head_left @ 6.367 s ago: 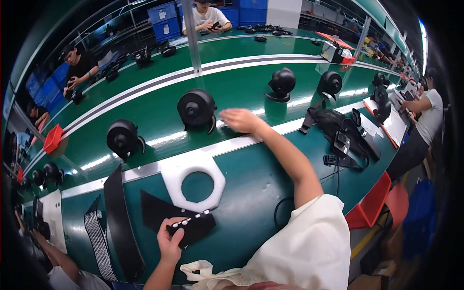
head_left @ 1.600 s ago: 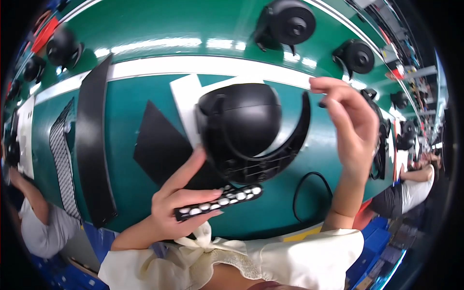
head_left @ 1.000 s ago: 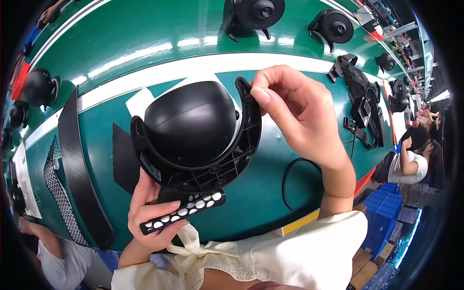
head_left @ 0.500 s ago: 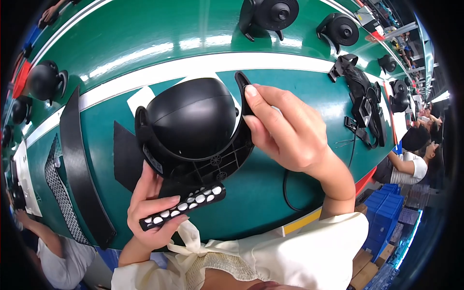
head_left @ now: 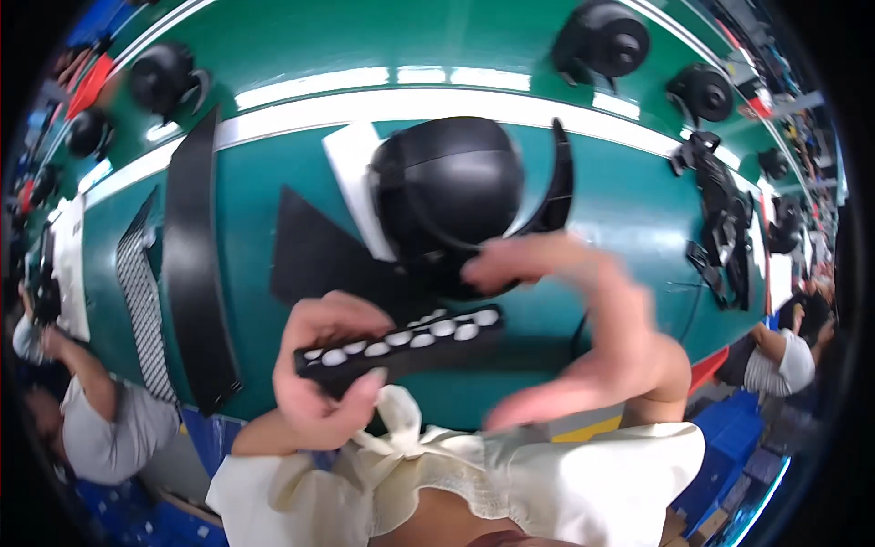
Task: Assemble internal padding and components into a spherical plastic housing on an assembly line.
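In my left hand point(head_left: 319, 378), fingers and thumb are closed round a black strip with white oval dots point(head_left: 410, 348), held low before my chest. My right hand point(head_left: 602, 314) is blurred, with thumb and fingers spread apart and nothing seen between them. Its fingertips are close to the near side of a rounded glossy black shell point(head_left: 460, 173); whether they touch I cannot tell. The shell rests on the green table, with a curved black prong point(head_left: 558, 178) rising at its right. A white sheet point(head_left: 354, 173) lies partly under the shell's left side.
Left of the shell lie a black triangular sheet point(head_left: 314, 242), a long black strip point(head_left: 193, 264) and a black-and-white mesh strip point(head_left: 141, 292). Black straps with buckles point(head_left: 720, 228) lie at the right. Similar black shells point(head_left: 606, 41) stand beyond the white rail. Another person point(head_left: 114, 419) is at the left.
My right hand has let go of the curved prong and moved down toward me, its fingers spreading. The shell now rests farther away, and my left hand has drawn back from it with the dotted strip.
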Demonstrator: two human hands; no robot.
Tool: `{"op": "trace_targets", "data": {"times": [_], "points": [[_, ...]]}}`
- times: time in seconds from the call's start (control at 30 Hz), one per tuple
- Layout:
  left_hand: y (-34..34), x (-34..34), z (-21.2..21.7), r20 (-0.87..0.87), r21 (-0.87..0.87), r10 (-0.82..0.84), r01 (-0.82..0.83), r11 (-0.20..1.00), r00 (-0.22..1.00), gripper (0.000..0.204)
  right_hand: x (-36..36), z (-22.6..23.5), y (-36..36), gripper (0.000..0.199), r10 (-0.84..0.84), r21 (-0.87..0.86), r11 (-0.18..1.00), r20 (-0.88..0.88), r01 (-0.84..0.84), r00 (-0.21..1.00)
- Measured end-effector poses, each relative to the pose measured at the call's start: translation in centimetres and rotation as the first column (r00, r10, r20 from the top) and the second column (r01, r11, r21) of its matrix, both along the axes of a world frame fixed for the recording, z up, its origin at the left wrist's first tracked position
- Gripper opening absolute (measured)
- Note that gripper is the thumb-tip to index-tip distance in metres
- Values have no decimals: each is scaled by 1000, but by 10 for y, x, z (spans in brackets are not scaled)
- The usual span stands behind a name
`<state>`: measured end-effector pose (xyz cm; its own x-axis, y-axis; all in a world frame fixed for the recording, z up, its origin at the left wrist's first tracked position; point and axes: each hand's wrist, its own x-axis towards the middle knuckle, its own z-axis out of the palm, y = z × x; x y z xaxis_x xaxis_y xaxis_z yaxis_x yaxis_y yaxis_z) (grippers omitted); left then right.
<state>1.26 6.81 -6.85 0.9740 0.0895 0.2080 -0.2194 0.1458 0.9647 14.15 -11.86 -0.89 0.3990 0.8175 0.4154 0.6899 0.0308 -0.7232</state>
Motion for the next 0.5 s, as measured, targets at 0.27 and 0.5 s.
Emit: {"op": "trace_targets", "data": {"times": [0.27, 0.5], "points": [[5, -9, -2, 152, 107, 176, -193, 975, 973, 23, -26, -23, 26, 22, -15, 39, 999, -345, 31, 939], [9, -12, -2, 232, 147, 235, -273, 951, 944, 21, -26, -6, 34, 26, -177, 66, 984, 199, 167, 964]]}}
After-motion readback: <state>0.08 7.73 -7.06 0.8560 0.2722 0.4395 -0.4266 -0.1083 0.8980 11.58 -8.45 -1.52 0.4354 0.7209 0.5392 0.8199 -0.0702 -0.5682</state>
